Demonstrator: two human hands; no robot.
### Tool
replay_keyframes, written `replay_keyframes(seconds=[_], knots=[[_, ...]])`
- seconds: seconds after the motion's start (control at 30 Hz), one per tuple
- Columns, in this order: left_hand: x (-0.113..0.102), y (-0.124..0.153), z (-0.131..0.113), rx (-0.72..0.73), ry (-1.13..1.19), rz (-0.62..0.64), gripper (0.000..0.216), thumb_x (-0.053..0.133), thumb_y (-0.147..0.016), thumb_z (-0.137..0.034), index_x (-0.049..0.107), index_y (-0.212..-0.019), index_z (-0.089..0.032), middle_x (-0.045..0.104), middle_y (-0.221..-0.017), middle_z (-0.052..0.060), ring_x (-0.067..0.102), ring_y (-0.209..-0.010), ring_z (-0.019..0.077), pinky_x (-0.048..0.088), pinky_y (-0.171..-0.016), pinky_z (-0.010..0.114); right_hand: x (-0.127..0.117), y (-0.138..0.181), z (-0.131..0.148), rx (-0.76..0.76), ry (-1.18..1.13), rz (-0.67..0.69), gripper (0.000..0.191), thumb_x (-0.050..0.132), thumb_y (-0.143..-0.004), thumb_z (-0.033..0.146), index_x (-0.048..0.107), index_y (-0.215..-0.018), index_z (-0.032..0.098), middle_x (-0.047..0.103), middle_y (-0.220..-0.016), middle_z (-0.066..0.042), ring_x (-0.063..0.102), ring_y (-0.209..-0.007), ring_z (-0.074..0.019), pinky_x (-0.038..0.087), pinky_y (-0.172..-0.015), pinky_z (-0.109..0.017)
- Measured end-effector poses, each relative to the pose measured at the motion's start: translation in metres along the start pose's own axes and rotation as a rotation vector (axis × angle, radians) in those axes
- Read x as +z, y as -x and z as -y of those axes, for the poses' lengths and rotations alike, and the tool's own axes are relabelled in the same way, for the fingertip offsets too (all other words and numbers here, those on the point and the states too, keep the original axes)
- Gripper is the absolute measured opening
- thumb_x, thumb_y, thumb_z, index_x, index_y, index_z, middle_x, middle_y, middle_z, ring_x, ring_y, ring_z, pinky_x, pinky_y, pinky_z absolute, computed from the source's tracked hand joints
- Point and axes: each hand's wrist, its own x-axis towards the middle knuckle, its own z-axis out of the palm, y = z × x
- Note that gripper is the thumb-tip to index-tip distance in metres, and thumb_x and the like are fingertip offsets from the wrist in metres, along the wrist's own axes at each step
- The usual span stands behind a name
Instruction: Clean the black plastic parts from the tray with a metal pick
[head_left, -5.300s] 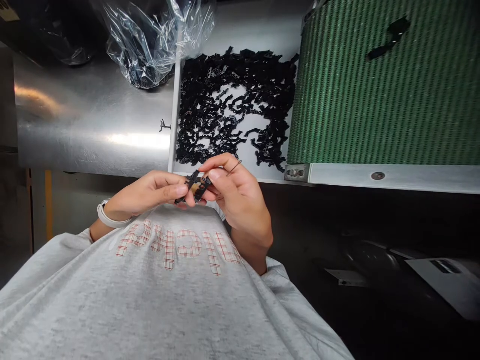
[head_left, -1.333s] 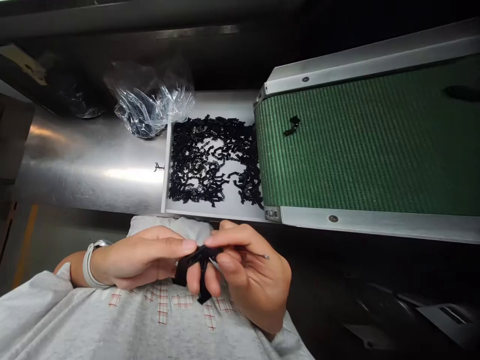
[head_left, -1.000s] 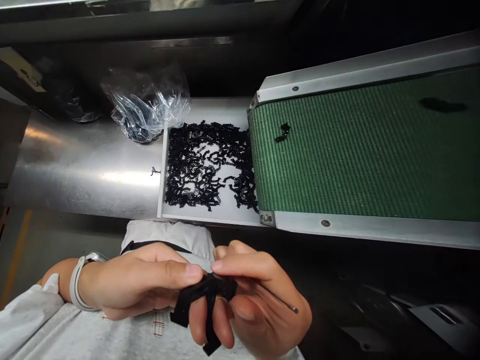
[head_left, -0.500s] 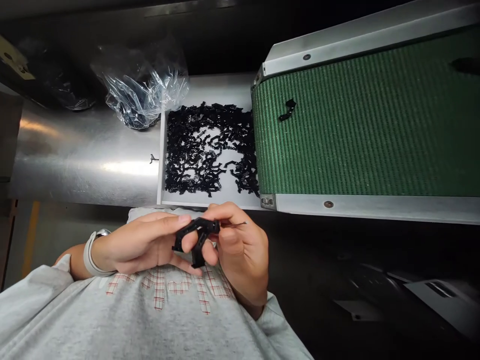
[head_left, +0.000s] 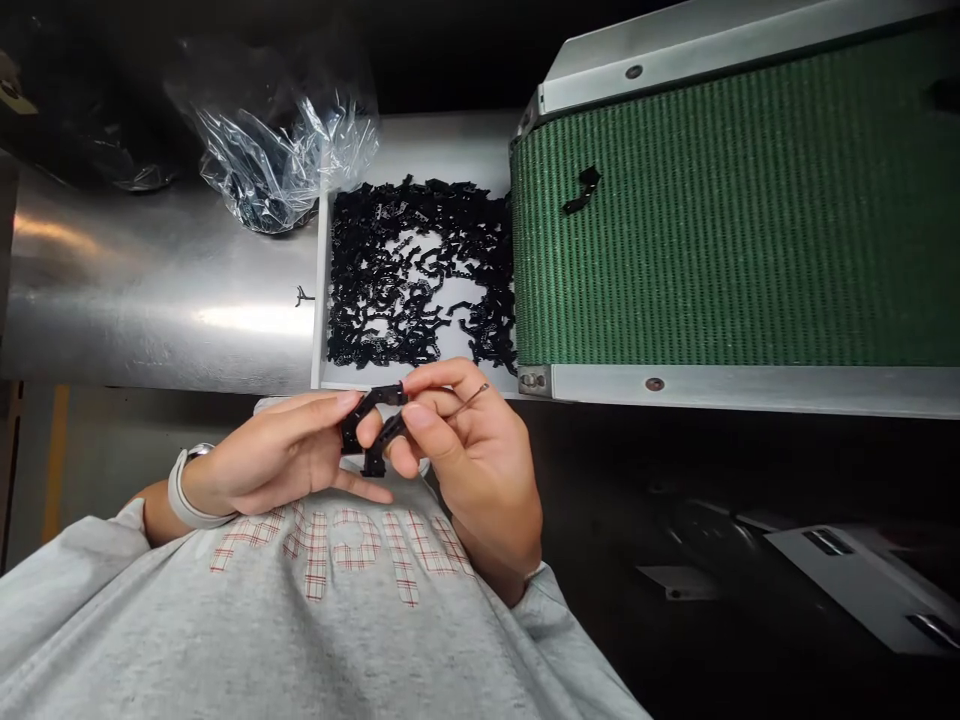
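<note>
Two black parts [head_left: 385, 395] are held between both hands, nearer than the table's [head_left: 150, 290] near edge; whether they are joined cannot be determined. Left hand [head_left: 289, 440]: fingers pinching the parts, one fingertip lodged between them. Right hand [head_left: 484, 445]: fingers curled about a thin rod [head_left: 472, 399], thumb and forefinger tips at the parts' right ends. Progress: the held parts are judged unfinished, both hands being engaged on them. Far side: many loose pieces [head_left: 442, 205] lie in a white tray [head_left: 321, 290], its bottom showing in patches; judged the bulk not dealt with. One stray piece [head_left: 302, 295] lies just left of the tray; one belt piece [head_left: 588, 186] lies on the green belt [head_left: 712, 250], right. Completed items: none could be confirmed.
</note>
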Motion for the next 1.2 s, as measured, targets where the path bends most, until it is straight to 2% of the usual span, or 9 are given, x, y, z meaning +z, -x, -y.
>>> replay_keyframes(seconds=[0.1,0.3,0.4,0.53,0.7,0.8,0.9,1.07,1.2], knots=[[-0.001,0.0,0.001,0.01,-0.016,-0.025,0.029,0.066,-0.094,-0.038,0.066,-0.076,-0.015,0.07,-0.084,0.005,0.066,-0.09,0.015,0.06,-0.088,0.033,0.002,-0.003,0.0,0.022,0.032,-0.018,0.02,0.077,-0.087,0.038,0.063,-0.091,0.024,0.058,-0.058,0.011,0.063,-0.05,-0.0043,0.05,-0.05,-0.013],[-0.004,0.0,0.003,0.033,-0.087,-0.073,0.034,0.067,-0.093,-0.044,0.063,-0.074,-0.016,0.066,-0.081,0.003,0.064,-0.089,0.0167,0.059,-0.089,0.036,0.004,-0.005,-0.002,0.053,0.132,-0.028,0.03,0.074,-0.089,0.044,0.057,-0.079,0.022,0.068,-0.062,0.005,0.052,-0.045,-0.0051,0.046,-0.044,-0.015],[-0.011,0.002,0.005,0.074,-0.159,-0.098,0.034,0.067,-0.092,-0.048,0.067,-0.079,-0.017,0.068,-0.089,0.005,0.065,-0.099,0.021,0.057,-0.092,0.04,0.003,-0.006,-0.005,0.003,0.152,-0.057,0.028,0.072,-0.09,0.043,0.058,-0.079,0.022,0.067,-0.063,0.006,0.05,-0.046,-0.005,0.045,-0.045,-0.016],[-0.019,0.005,0.006,0.138,-0.281,-0.13,0.034,0.069,-0.09,-0.052,0.073,-0.098,-0.02,0.072,-0.106,0.008,0.064,-0.111,0.0263,0.055,-0.093,0.04,0.0,-0.009,-0.008,-0.043,0.211,-0.065,0.024,0.071,-0.091,0.04,0.06,-0.079,0.022,0.064,-0.061,0.007,0.055,-0.051,-0.0055,0.049,-0.051,-0.016],[-0.022,0.009,0.004,0.211,-0.396,-0.235,0.039,0.072,-0.087,-0.053,0.069,-0.11,-0.021,0.07,-0.122,0.009,0.061,-0.12,0.0286,0.051,-0.1,0.043,-0.001,-0.012,-0.011,-0.058,0.295,-0.094,0.026,0.071,-0.09,0.045,0.061,-0.079,0.023,0.066,-0.061,0.006,0.065,-0.057,-0.01,0.057,-0.056,-0.02],[-0.025,0.011,0.003,0.251,-0.475,-0.247,0.035,0.069,-0.09,-0.051,0.07,-0.107,-0.021,0.07,-0.12,0.008,0.06,-0.119,0.0273,0.049,-0.102,0.044,0.0,-0.013,-0.011,-0.089,0.331,-0.092,0.028,0.071,-0.09,0.047,0.062,-0.078,0.023,0.058,-0.054,0.007,0.063,-0.055,-0.0108,0.062,-0.064,-0.025],[-0.029,0.012,0.003,0.25,-0.558,-0.216,0.032,0.063,-0.094,-0.05,0.072,-0.101,-0.02,0.07,-0.117,0.008,0.06,-0.117,0.0253,0.048,-0.104,0.042,0.001,-0.014,-0.011,-0.08,0.338,-0.08,0.026,0.072,-0.09,0.045,0.062,-0.077,0.024,0.048,-0.049,0.009,0.06,-0.052,-0.0106,0.062,-0.064,-0.025],[-0.032,0.009,0.001,0.188,-0.457,-0.192,0.035,0.071,-0.088,-0.051,0.069,-0.084,-0.017,0.068,-0.096,0.005,0.063,-0.105,0.0239,0.052,-0.099,0.044,0.003,-0.014,-0.011,-0.015,0.3,-0.025,0.023,0.075,-0.088,0.04,0.062,-0.078,0.024,0.066,-0.06,0.006,0.068,-0.059,-0.0116,0.059,-0.058,-0.021],[-0.032,0.007,-0.001,0.075,-0.314,-0.119,0.04,0.076,-0.082,-0.053,0.065,-0.078,-0.015,0.067,-0.091,0.006,0.064,-0.099,0.0237,0.056,-0.091,0.043,0.003,-0.013,-0.011,0.02,0.339,-0.004,0.025,0.075,-0.088,0.039,0.06,-0.077,0.023,0.072,-0.065,0.004,0.063,-0.055,-0.0094,0.051,-0.051,-0.018]])
